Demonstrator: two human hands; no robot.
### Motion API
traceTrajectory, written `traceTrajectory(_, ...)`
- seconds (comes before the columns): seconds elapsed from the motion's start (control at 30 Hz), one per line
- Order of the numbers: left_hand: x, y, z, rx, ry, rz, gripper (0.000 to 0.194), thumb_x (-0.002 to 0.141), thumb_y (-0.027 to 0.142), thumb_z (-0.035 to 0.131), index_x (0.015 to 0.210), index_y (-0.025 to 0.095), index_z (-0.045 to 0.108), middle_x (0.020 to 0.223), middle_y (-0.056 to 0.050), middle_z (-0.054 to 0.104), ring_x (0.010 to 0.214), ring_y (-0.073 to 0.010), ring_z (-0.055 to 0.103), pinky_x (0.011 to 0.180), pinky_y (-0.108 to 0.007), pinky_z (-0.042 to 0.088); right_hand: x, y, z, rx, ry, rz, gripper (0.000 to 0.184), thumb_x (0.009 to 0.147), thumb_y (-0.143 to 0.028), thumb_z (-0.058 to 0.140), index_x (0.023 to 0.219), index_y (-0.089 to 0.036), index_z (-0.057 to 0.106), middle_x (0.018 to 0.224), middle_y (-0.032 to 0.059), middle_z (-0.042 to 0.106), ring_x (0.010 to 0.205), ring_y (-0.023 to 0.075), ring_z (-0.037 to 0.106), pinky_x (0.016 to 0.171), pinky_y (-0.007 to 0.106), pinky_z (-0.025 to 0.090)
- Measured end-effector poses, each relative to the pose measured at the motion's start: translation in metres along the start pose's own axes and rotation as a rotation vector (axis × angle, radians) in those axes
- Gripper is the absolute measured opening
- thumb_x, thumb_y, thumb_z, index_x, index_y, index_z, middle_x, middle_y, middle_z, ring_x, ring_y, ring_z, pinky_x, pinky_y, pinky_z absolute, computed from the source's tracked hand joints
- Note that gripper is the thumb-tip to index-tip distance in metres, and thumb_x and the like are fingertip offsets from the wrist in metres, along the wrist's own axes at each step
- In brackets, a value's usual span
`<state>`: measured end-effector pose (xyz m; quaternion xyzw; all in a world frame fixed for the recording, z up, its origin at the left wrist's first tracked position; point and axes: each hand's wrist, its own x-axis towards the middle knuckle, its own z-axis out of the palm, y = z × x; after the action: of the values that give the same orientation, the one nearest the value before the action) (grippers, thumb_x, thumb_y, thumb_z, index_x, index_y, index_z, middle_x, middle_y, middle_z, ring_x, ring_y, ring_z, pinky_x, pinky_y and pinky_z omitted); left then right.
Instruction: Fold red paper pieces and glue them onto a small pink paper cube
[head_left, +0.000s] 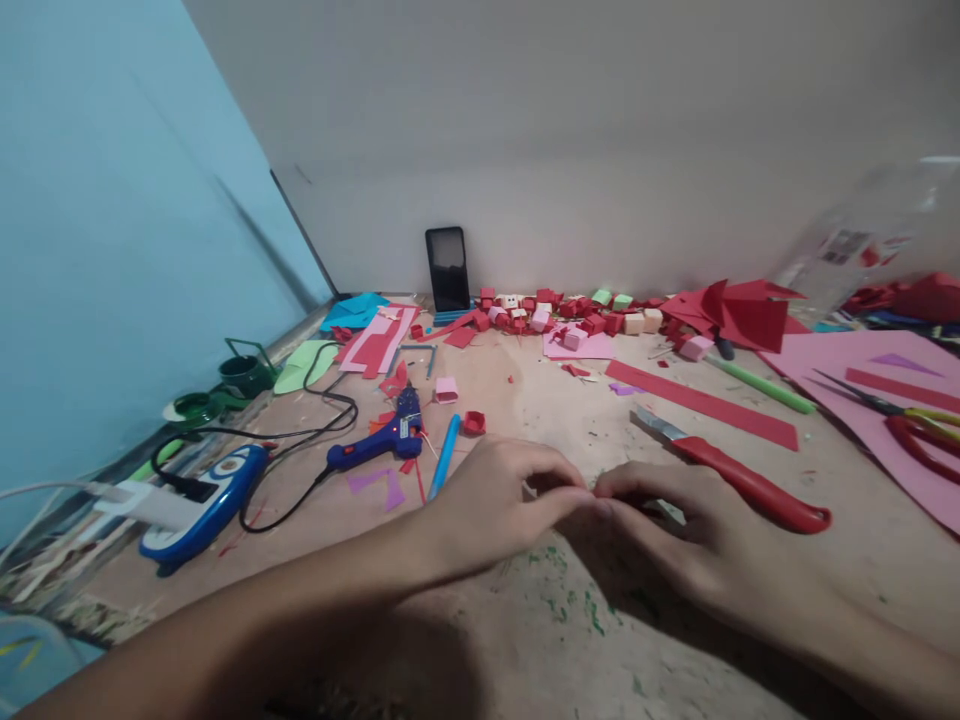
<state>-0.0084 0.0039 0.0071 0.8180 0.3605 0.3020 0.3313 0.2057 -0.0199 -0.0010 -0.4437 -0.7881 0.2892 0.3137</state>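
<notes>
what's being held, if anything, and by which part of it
It can't be told: the left hand and right hand meet at the fingertips, which could hide something small.

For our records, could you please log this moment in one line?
left hand and right hand: fingertips together | holding: unclear | nearby: red-handled knife

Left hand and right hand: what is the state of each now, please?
Left hand: closed in a pinch; whether it holds anything cannot be told.
Right hand: also pinched closed; anything held cannot be made out.
</notes>
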Motion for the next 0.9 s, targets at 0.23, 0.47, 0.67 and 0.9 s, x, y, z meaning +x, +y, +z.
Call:
traceTrajectory(0.23,0.005,-0.009,-0.002,-0.121,-0.115,-0.06,0.016,0.093,0.011,0.065,0.088,0.017,0.079,0.084,-0.002,0.08,0.075,-0.0136,0.07,0.073,-0.025,0.054,0.001,0.001,0.002,0.035,-0.019,0.024,0.025,0.098,-0.029,0.058,0.083,-0.019,0.076,0.069,0.0022,0.074,0.059,0.0143,0.062,0.055,0.025,0.049)
traceTrajectory(0.47,0.006,-0.009,0.003,-0.109,0.0,-0.09,0.011,0.089,0.01,0.07,0.084,0.017,0.077,0.08,0.0,0.078,0.074,-0.0146,0.07,0.071,-0.025,0.054,0.0,0.007,0.004,0.062,-0.006,-0.038,0.018,0.097,-0.021,0.061,0.088,-0.016,0.076,0.07,0.0005,0.072,0.058,0.0112,0.059,0.058,0.022,0.047)
traceTrajectory(0.67,0.002,-0.004,0.005,0.045,0.059,0.073,0.015,0.094,0.012,0.067,0.091,0.019,0.08,0.088,-0.001,0.083,0.079,-0.0164,0.074,0.081,-0.029,0.058,0.0,0.012,0.006,0.092,0.019,-0.087,0.019,0.099,-0.022,0.06,0.093,-0.017,0.078,0.079,0.0039,0.079,0.066,0.0144,0.067,0.064,0.026,0.053)
traceTrajectory(0.9,0.002,-0.009,0.006,0.015,0.098,0.037,0.013,0.089,0.007,0.075,0.089,0.018,0.082,0.086,0.0,0.083,0.076,-0.0144,0.075,0.077,-0.025,0.058,0.0,0.008,0.004,0.1,-0.007,-0.04,0.02,0.099,-0.022,0.06,0.099,-0.017,0.079,0.087,0.0061,0.083,0.073,0.0169,0.074,0.068,0.027,0.057)
